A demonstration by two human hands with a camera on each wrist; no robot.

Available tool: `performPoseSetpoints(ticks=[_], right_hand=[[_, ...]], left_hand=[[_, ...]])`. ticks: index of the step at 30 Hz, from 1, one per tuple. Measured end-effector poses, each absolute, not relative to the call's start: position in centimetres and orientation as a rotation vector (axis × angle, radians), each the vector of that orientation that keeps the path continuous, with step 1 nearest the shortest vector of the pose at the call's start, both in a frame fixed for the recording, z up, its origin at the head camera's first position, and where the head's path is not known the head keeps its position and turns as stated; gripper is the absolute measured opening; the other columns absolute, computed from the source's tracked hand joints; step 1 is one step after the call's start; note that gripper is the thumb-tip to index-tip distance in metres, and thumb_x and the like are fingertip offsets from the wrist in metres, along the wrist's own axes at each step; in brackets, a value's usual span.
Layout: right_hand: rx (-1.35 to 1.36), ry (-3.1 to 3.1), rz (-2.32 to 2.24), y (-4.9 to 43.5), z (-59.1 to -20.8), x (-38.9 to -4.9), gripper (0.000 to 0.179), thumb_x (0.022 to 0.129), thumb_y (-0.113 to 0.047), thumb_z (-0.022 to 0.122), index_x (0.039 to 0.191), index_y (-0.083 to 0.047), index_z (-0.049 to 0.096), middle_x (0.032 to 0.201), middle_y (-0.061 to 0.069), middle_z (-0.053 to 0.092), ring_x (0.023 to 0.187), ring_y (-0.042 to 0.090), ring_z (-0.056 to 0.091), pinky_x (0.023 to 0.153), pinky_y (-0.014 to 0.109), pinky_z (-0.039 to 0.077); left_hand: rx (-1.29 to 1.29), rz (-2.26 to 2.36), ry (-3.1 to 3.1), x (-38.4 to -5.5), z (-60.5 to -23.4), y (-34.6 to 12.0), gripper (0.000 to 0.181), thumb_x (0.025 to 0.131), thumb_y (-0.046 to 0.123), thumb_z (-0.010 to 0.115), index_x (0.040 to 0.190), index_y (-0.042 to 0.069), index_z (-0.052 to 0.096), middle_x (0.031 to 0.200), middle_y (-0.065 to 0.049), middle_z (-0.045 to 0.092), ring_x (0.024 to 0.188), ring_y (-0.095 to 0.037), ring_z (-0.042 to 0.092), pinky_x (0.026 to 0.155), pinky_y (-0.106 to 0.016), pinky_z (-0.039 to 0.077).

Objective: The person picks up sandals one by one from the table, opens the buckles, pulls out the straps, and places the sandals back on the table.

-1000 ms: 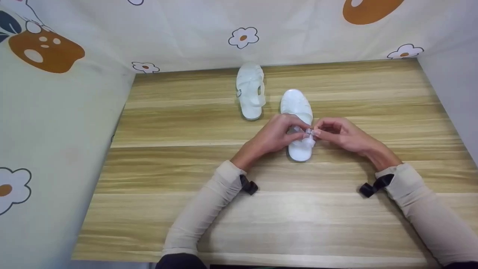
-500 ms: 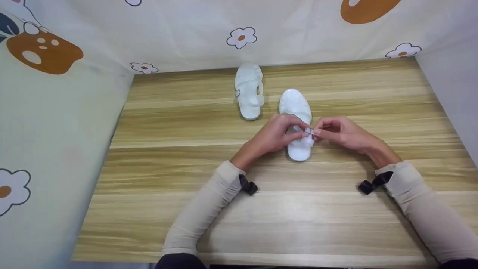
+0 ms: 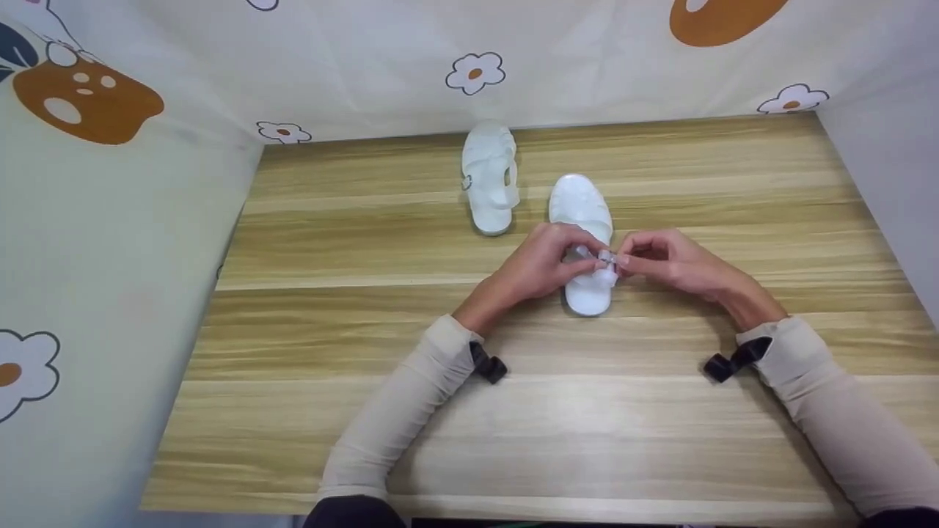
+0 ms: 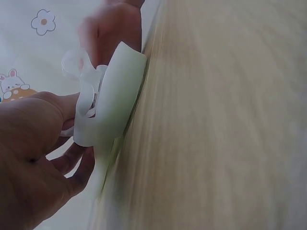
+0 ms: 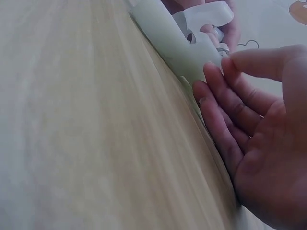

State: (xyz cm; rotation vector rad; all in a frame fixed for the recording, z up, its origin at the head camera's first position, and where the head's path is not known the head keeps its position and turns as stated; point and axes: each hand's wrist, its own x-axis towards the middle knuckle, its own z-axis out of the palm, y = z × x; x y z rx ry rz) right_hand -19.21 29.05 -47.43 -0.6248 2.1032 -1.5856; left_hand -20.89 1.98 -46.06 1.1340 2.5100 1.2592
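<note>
A white sandal (image 3: 579, 202) stands on the table with its toe pointing away, its ankle strap running across toward the right side. My left hand (image 3: 546, 260) reaches over the sandal from the left and pinches the strap between thumb and forefinger, next to a small metal buckle (image 3: 607, 257). From the right, my right hand (image 3: 678, 264) pinches at the buckle with thumb and forefinger. In the right wrist view its other fingers (image 5: 240, 110) lie beside the sole (image 5: 168, 38). The fingertips hide how strap and buckle are joined. The left wrist view shows the heel (image 4: 120, 91) end-on.
The other white sandal (image 3: 490, 176) stands farther back on the left, its strap loose at its right side. A wood-grain table (image 3: 352, 330) lies under both. Patterned cloth (image 3: 367, 66) rises behind the table, with walls on the left and right.
The head view has shifted very slightly. Both hands keep their places at the sandal's buckle, with hardly any finger movement.
</note>
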Motion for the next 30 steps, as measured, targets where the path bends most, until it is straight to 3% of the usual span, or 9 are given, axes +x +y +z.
performPoseSetpoints(ticks=[5, 15, 30], right_hand=[[-0.695, 2.124, -1.565, 28.94, -47.79, -19.31, 0.016, 0.109, -0.012, 0.064, 0.108, 0.003, 0.07, 0.108, 0.008, 0.073, 0.104, 0.02, 0.068, 0.092, 0.028, 0.056], [-0.729, 2.129, -1.566, 28.95, -47.95, -19.41, 0.017, 0.111, -0.014, 0.062, 0.105, 0.001, 0.069, 0.106, 0.007, 0.07, 0.101, 0.02, 0.065, 0.089, 0.026, 0.054], [-0.732, 2.168, -1.517, 29.14, -47.63, -19.56, 0.014, 0.11, -0.014, 0.063, 0.108, -0.003, 0.073, 0.113, 0.011, 0.072, 0.107, 0.02, 0.066, 0.093, 0.027, 0.053]], left_hand=[[1.154, 1.248, 2.506, -20.88, -45.92, 2.0, 0.021, 0.1, 0.02, 0.081, 0.118, 0.012, 0.083, 0.118, -0.001, 0.082, 0.116, -0.01, 0.071, 0.107, -0.022, 0.051], [1.175, 1.226, 2.5, -20.92, -45.81, 2.09, 0.022, 0.101, 0.019, 0.079, 0.12, 0.01, 0.082, 0.12, -0.002, 0.081, 0.119, -0.016, 0.071, 0.111, -0.024, 0.049], [1.215, 1.19, 2.536, -20.86, -45.81, 2.28, 0.022, 0.101, 0.022, 0.08, 0.119, 0.011, 0.082, 0.116, -0.003, 0.083, 0.114, -0.016, 0.073, 0.106, -0.026, 0.051]])
